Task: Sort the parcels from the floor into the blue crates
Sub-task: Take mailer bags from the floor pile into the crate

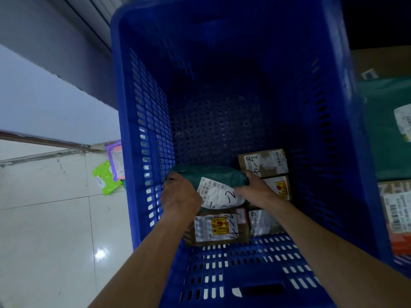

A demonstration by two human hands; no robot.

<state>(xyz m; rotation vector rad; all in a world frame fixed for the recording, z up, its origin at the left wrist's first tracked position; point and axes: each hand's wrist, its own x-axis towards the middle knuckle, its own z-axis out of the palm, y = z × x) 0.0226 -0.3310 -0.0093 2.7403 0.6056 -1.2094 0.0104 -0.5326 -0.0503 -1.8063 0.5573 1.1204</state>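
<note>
Both my arms reach down into a deep blue crate [142, 121]. My left hand [180, 196] grips the left end of a dark green soft parcel [211, 176] with a white label, and my right hand [258, 191] grips its right end. The parcel sits low in the crate, over a brown box [219, 227] with a yellow and red sticker. Three more boxes lie on the crate floor: one behind [263, 163], one by my right wrist [279, 187] and one at the front [264, 223].
On the tiled floor [44, 218] left of the crate lie a bright green mailer [105, 177] and a purple one [115, 158]. To the right a second crate holds a green bag [387, 130] and labelled parcels [398, 216]. A grey wall [44, 96] runs along the left.
</note>
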